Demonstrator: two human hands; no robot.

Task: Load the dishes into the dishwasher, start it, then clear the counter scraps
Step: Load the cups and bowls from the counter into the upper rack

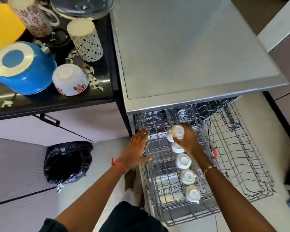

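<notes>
The right hand (pixel 190 139) curls its fingers round a small glossy ceramic cup (pixel 175 132), tipped with its round foot upward, above the grey wire rack (pixel 238 158). Just below those fingers, four more rounded cups (pixel 183 160) sit upturned in a line. The left hand (pixel 137 148) lies flat, fingers straight, on the rack's left rim. Well beyond its fingertips, pale curled scraps (pixel 95 82) litter the shiny black counter (pixel 57 101).

On the worktop (pixel 40 101) a large bowl (pixel 23 69) stands near the front edge, a small bowl (pixel 70 79) just right of it, and scraps (pixel 95 84) between that and the right edge. Right of the worktop is the dishwasher (pixel 191 56), its rack (pixel 241 156) pulled out in front, with a row of cups (pixel 183 160) front to back in its left half. A bin bag (pixel 67 161) sits on the floor (pixel 104 154) left of the rack.
</notes>
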